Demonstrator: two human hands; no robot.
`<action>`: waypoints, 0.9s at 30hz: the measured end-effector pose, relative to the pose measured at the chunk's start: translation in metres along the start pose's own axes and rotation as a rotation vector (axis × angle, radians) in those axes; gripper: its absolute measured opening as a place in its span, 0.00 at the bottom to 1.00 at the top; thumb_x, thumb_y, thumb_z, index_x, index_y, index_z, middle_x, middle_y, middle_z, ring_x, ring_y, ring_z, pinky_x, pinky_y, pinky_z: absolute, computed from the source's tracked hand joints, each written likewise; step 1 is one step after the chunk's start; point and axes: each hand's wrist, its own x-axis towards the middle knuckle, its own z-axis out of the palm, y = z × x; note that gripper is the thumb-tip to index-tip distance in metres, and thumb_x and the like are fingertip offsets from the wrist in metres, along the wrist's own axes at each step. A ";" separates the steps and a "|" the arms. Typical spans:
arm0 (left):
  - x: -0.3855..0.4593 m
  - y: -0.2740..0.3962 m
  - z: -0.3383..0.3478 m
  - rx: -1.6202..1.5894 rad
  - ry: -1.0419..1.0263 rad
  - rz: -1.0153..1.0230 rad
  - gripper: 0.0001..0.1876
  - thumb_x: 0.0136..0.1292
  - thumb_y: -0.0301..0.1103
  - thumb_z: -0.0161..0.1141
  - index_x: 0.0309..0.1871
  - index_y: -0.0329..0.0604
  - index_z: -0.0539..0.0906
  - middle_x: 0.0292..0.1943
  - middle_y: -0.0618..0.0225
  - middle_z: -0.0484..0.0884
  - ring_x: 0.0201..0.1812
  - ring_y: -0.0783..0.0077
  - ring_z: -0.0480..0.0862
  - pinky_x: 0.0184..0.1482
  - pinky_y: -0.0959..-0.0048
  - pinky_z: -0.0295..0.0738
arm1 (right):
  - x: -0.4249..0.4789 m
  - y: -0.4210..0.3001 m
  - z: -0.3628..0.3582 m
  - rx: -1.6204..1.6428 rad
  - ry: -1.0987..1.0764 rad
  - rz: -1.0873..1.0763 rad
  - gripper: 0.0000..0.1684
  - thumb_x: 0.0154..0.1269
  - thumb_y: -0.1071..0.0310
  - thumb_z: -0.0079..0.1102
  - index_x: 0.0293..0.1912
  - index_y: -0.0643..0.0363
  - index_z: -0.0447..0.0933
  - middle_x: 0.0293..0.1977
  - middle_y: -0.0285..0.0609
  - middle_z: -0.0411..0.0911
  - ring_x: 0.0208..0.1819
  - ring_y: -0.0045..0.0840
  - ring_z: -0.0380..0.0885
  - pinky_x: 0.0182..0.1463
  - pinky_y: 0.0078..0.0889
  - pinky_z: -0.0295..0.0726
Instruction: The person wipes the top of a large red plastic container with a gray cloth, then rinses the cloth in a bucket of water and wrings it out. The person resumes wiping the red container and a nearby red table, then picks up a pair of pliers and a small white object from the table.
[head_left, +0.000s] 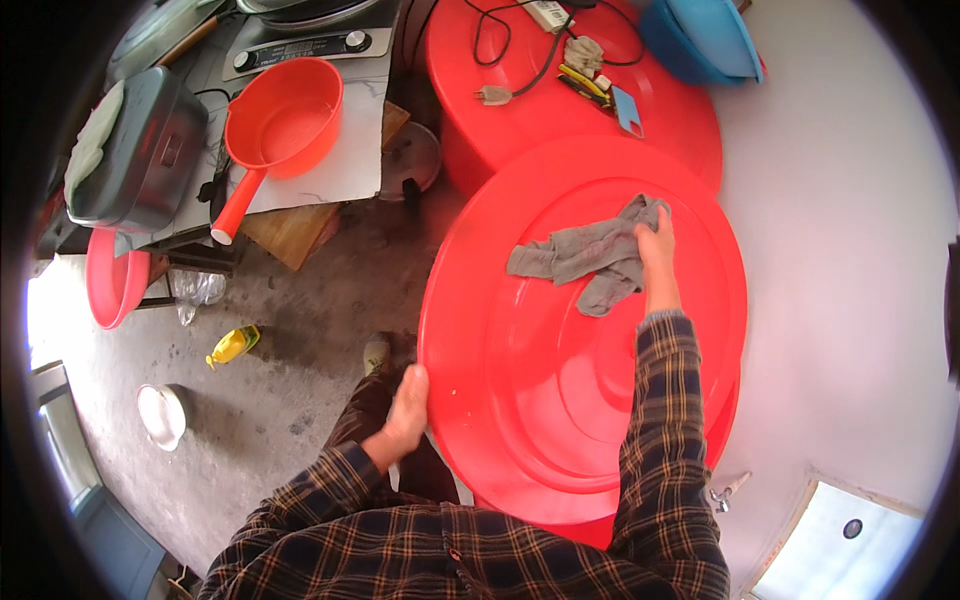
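Observation:
A large round red plastic lid (540, 390) with raised rings lies before me, on a red tub that shows a little below its edge. At the lid's left rim is my left hand (409, 409), holding the edge; some of its fingers are hidden. A crumpled grey cloth (585, 251) is spread across the lid's upper part. My right hand (658, 251) grips this cloth at its right end.
A second red lidded tub (480, 120) behind bears a cord with a plug (493, 95) and small tools. Blue basins (697, 45) stand by the white wall. To the left, a table carries a red dipper (289, 120); a yellow bottle (234, 345) and metal pot (163, 416) are on the floor.

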 end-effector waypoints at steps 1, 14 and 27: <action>-0.016 -0.007 0.001 0.002 0.105 0.000 0.26 0.75 0.49 0.36 0.64 0.37 0.65 0.57 0.68 0.72 0.54 0.75 0.71 0.58 0.72 0.66 | -0.009 -0.022 0.028 -0.222 -0.031 0.044 0.36 0.53 0.68 0.54 0.64 0.53 0.64 0.65 0.49 0.60 0.67 0.42 0.58 0.68 0.38 0.57; -0.003 0.006 0.006 0.027 0.125 0.038 0.24 0.75 0.47 0.37 0.52 0.31 0.72 0.44 0.65 0.77 0.46 0.76 0.72 0.52 0.73 0.68 | -0.196 -0.089 0.111 0.007 -0.198 -0.680 0.25 0.40 0.78 0.50 0.42 0.52 0.81 0.48 0.43 0.76 0.49 0.42 0.69 0.57 0.40 0.70; 0.006 0.028 0.000 -0.453 -0.040 -0.193 0.29 0.72 0.54 0.39 0.63 0.39 0.66 0.59 0.63 0.71 0.58 0.66 0.73 0.59 0.65 0.70 | -0.269 -0.074 0.042 0.801 -0.614 0.030 0.24 0.46 0.87 0.41 0.44 0.66 0.76 0.43 0.41 0.78 0.49 0.24 0.74 0.53 0.23 0.73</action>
